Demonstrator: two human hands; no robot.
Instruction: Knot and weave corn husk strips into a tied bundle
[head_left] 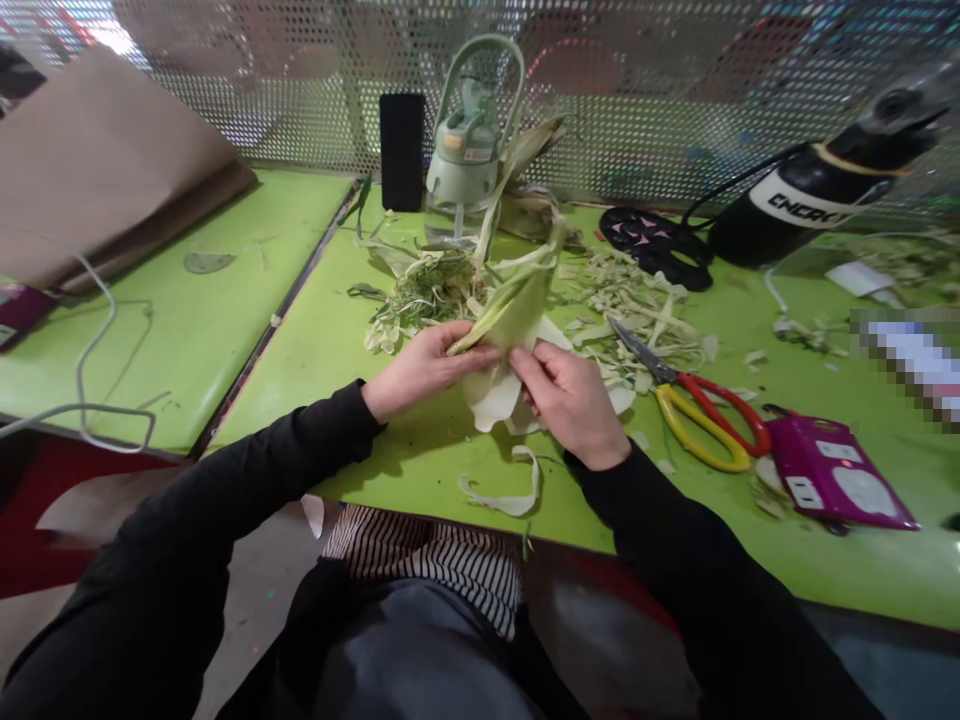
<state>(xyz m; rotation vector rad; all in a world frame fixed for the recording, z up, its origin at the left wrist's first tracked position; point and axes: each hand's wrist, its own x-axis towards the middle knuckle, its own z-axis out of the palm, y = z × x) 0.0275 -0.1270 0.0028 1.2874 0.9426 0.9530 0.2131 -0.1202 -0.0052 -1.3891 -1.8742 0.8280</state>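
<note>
While left hand [426,368] and right hand [576,402] pinch it, green leafy husk [521,300] between the hands, rising above both

Soft, fairly even light falls across the bench [420,470], and a white glare flares at the upper left. The cord [109,407] throws a thin, faint shadow. Beyond the mesh screen [300,90] everything blurs; the edges stretch, and a pale object [915,360] dissolves into blocks.

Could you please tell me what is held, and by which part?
Pale green leaves, held at their lower part by the left hand and right hand.
</note>
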